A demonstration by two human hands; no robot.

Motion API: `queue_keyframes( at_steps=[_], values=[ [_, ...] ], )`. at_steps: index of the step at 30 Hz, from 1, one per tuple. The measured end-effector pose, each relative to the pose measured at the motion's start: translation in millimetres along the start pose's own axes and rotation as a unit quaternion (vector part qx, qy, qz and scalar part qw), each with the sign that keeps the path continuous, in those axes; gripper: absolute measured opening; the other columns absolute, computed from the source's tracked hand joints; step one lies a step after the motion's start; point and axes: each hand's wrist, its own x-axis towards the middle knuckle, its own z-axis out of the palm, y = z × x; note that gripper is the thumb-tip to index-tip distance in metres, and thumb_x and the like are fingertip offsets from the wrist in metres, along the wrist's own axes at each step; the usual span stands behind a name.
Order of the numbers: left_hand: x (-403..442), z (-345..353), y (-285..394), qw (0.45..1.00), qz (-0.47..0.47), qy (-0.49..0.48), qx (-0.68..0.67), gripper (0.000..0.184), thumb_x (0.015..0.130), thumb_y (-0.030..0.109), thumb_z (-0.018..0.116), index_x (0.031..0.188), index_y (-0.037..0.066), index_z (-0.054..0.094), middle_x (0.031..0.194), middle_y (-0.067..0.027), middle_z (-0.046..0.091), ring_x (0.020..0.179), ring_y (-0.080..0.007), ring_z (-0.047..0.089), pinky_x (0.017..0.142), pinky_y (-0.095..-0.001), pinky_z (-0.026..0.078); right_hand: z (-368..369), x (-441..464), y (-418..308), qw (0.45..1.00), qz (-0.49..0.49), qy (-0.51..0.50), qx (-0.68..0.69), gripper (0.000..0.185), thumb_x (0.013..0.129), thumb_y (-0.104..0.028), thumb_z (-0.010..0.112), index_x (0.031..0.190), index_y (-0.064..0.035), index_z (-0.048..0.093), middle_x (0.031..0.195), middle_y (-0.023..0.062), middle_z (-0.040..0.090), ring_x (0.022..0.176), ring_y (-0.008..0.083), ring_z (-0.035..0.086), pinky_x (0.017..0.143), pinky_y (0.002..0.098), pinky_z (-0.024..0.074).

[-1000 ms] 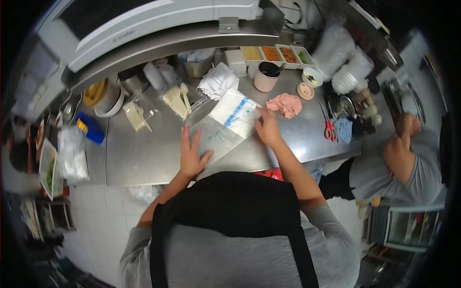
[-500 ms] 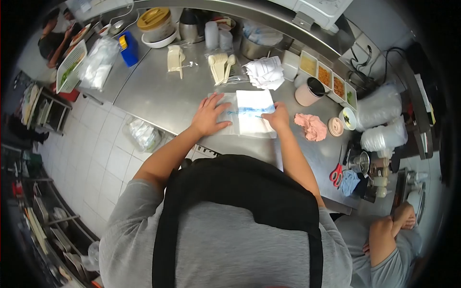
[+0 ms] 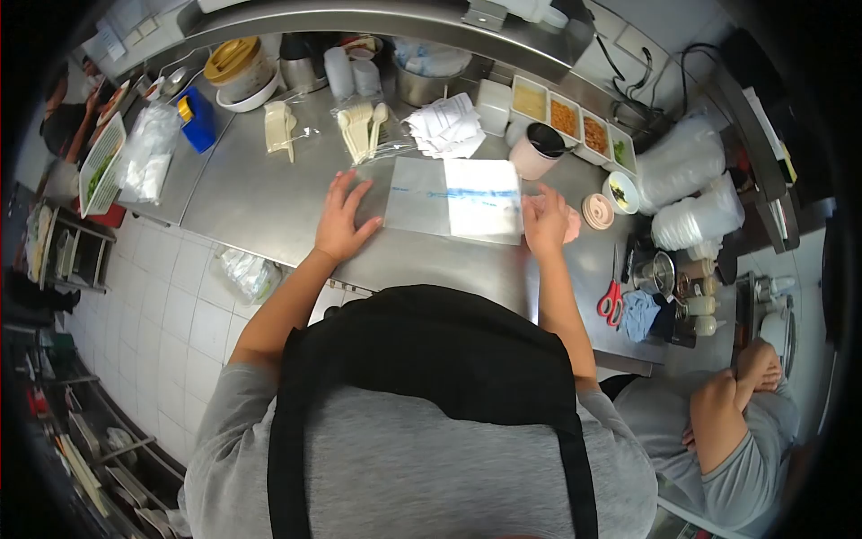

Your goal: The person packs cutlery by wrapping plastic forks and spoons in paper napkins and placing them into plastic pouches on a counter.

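A clear plastic bag [image 3: 417,202] with blue print lies flat on the steel counter, and a white folded sheet [image 3: 483,216] shows in its right half; whether the sheet is inside or under the plastic I cannot tell. My left hand [image 3: 341,223] rests just left of the bag, fingers spread and holding nothing. Beside the bag's right edge is my right hand [image 3: 545,225], its fingers loosely apart over a crumpled pink cloth [image 3: 572,225]. That hand partly covers the cloth, and any contact between them is unclear.
Behind the bag lie packed plastic cutlery [image 3: 364,126] and white papers [image 3: 446,126]. A pink-white container [image 3: 536,153], food trays [image 3: 563,117] and a small bowl [image 3: 620,192] stand right. Red scissors [image 3: 611,304] lie nearer. Another person's folded arms [image 3: 732,404] are at lower right.
Both hands have come off the bag: the left moved away from its left side, the right shifted past its right edge to the pink cloth. The camera view has also shifted.
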Motion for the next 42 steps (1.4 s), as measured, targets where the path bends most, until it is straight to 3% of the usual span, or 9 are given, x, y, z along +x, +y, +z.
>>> queue_keyframes(
  at_steps=[4,7,11,15,18,23,30,38,42],
  values=[
    [0.4,1.0,0.6,1.000,-0.016,0.013,-0.001,0.061,0.076,0.025,0.071,0.131,0.011,0.048,0.143,-0.0171,0.034,0.134,-0.0425,0.027,0.109,-0.0490,0.028,-6.0,-41.6,50.8,0.987,-0.085,0.038,-0.128,0.027,0.086,-0.017,0.059,0.112,-0.0078,0.061,0.106,0.0164,0.061,0.102,0.0361,0.054,0.086,0.0399,0.0442],
    [-1.6,5.3,-4.0,1.000,-0.005,0.030,0.009,0.056,0.075,0.024,0.072,0.125,0.007,0.052,0.140,-0.0200,0.037,0.132,-0.0432,0.031,0.109,-0.0500,0.028,-23.9,-52.5,70.3,0.976,0.152,-0.004,0.155,0.019,0.086,-0.017,0.058,0.099,-0.0053,0.066,0.103,0.0167,0.062,0.097,0.0345,0.057,0.086,0.0420,0.0455],
    [-6.4,4.8,-6.4,1.000,-0.007,0.028,-0.004,0.059,0.077,0.029,0.070,0.129,0.009,0.050,0.144,-0.0212,0.032,0.133,-0.0449,0.027,0.109,-0.0512,0.026,-43.5,-67.4,92.8,0.994,0.102,0.031,0.021,0.012,0.078,-0.014,0.066,0.084,-0.0044,0.066,0.087,0.0171,0.064,0.083,0.0375,0.058,0.073,0.0448,0.0473],
    [-3.6,-6.3,0.1,0.998,0.013,0.042,-0.040,0.071,0.074,0.033,0.073,0.135,0.011,0.043,0.145,-0.0246,0.024,0.132,-0.0461,0.026,0.108,-0.0512,0.026,-61.9,-44.6,87.3,0.982,0.180,-0.050,0.005,0.043,0.063,-0.021,0.080,0.098,-0.0023,0.062,0.095,0.0195,0.060,0.094,0.0381,0.057,0.082,0.0421,0.0474],
    [0.1,-11.9,-6.1,0.997,0.027,0.052,-0.043,0.078,0.072,0.035,0.074,0.138,0.012,0.039,0.147,-0.0256,0.020,0.133,-0.0462,0.025,0.108,-0.0507,0.027,-111.2,-1.2,45.7,0.992,0.093,-0.087,-0.014,0.075,0.059,-0.024,0.084,0.124,-0.0049,0.051,0.124,0.0245,0.047,0.120,0.0361,0.046,0.099,0.0391,0.0414],
    [20.0,-27.5,-22.3,0.994,0.074,0.064,-0.045,0.079,0.071,0.035,0.076,0.138,0.014,0.040,0.147,-0.0250,0.019,0.134,-0.0461,0.023,0.108,-0.0516,0.026,-240.7,118.7,-111.1,0.984,-0.130,0.081,0.096,0.057,0.067,-0.012,0.077,0.119,-0.0040,0.056,0.119,0.0198,0.054,0.113,0.0364,0.052,0.095,0.0403,0.0429],
    [158.8,-243.9,43.2,0.885,0.423,0.159,0.114,0.066,0.069,0.026,0.076,0.131,0.022,0.052,0.145,-0.0145,0.031,0.136,-0.0411,0.027,0.108,-0.0530,0.027,-344.4,245.7,-338.9,0.822,-0.468,0.304,0.113,0.022,0.081,-0.001,0.059,0.103,-0.0036,0.064,0.100,0.0136,0.065,0.093,0.0310,0.063,0.082,0.0368,0.0494],
    [320.0,-453.3,207.7,0.711,0.473,0.448,0.264,0.047,0.076,0.012,0.066,0.122,0.016,0.055,0.134,-0.0082,0.048,0.126,-0.0324,0.041,0.101,-0.0421,0.037,-348.3,352.5,-431.0,0.901,-0.289,0.296,-0.127,0.024,0.083,-0.005,0.052,0.101,-0.0101,0.067,0.101,0.0131,0.065,0.095,0.0300,0.063,0.080,0.0415,0.0511],
    [386.4,-464.6,239.1,0.829,0.311,0.451,0.112,0.045,0.080,0.021,0.067,0.117,0.011,0.044,0.109,-0.0227,0.058,0.104,-0.0387,0.056,0.086,-0.0452,0.045,-342.2,362.3,-430.0,0.884,-0.318,0.308,-0.147,0.030,0.080,-0.005,0.061,0.109,-0.0152,0.065,0.107,0.0096,0.062,0.097,0.0302,0.061,0.081,0.0420,0.0501]
  ],
)
